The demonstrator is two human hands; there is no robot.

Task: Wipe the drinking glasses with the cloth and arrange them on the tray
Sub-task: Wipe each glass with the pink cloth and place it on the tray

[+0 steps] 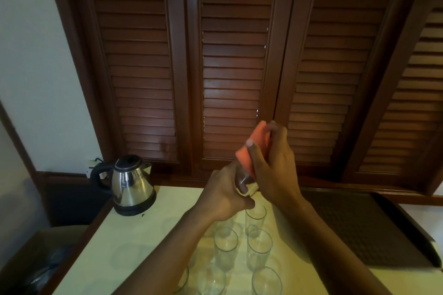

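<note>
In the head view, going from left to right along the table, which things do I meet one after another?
Kettle → left hand holding a glass → orange cloth held in the right hand → dark tray. The standing glasses lie nearer, below the hands, so I leave them out of the order.

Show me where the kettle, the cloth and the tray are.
kettle (131,185): head view, on its steel body.
cloth (254,146): head view, on the orange fold above the glass.
tray (364,225): head view, on its dark bare floor.
</note>
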